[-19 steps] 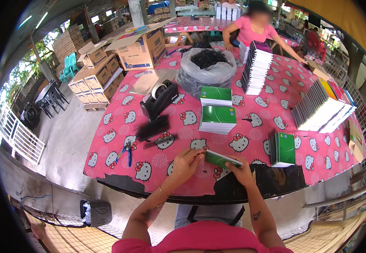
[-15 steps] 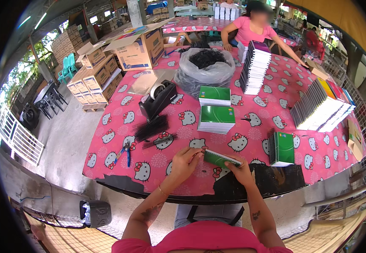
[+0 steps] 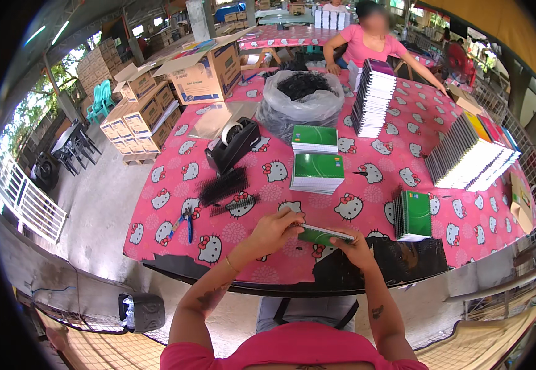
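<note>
My right hand grips the right end of a small green-covered notebook, thumb on the cover. The notebook is tilted above the near table edge, with its long bound edge upward. My left hand is closed at its left end, fingertips bent over the corner; whether a coil end is between them is hidden. Loose black binding coils lie to the left, with blue-handled pliers nearer me. Ahead are two stacks of green notebooks. Coil-bound green notebooks stand to the right.
A black tape dispenser and a plastic bag of black coils stand farther back. Tall notebook piles rise beyond, with another pile at right. Cartons stand back left. Across the table, a person in pink reaches right.
My left hand has shifted slightly right and up, its fingers now curled over the notebook's left end. The notebook has tipped so less of its cover shows.
</note>
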`<state>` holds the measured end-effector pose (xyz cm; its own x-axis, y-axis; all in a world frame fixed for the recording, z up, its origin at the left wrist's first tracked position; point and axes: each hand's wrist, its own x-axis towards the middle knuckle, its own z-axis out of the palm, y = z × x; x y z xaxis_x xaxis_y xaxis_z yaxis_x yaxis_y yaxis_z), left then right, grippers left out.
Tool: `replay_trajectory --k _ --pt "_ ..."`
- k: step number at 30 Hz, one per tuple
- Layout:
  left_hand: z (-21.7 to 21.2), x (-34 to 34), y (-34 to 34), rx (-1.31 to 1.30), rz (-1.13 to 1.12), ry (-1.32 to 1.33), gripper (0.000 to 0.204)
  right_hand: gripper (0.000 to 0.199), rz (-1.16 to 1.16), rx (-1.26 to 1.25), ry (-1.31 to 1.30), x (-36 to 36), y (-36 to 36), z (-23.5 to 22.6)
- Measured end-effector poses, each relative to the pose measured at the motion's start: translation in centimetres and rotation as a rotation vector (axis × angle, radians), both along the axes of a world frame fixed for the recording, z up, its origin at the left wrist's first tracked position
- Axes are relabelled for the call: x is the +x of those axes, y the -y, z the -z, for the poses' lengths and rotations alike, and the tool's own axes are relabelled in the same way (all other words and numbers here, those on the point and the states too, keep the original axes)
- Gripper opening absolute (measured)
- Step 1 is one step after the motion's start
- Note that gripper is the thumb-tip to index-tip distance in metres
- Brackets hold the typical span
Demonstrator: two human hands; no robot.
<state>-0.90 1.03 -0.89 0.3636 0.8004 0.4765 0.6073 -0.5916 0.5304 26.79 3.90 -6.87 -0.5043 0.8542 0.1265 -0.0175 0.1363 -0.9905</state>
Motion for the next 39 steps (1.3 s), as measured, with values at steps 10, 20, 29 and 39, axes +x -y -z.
replay_trajectory --k 10,20,29,39 --pt "-2.0 1.5 0.1 -0.020 -0.127 -0.281 0.045 0.026 0.080 0.062 -0.020 -0.4 0.9 -1.0" --pt "-1.6 5.4 0.6 0.250 -0.475 -0.508 0.085 0.025 0.187 -0.008 -0.076 -0.8 1.0 -2.9" --pt "-3.0 7.1 -0.2 0.279 -0.523 -0.516 0.079 0.027 0.144 -0.089 -0.161 -0.5 1.4 -3.6" --pt "-0.5 7.5 1.5 0.253 -0.362 -0.434 0.081 0.026 0.148 0.003 -0.052 -0.4 1.7 -3.9"
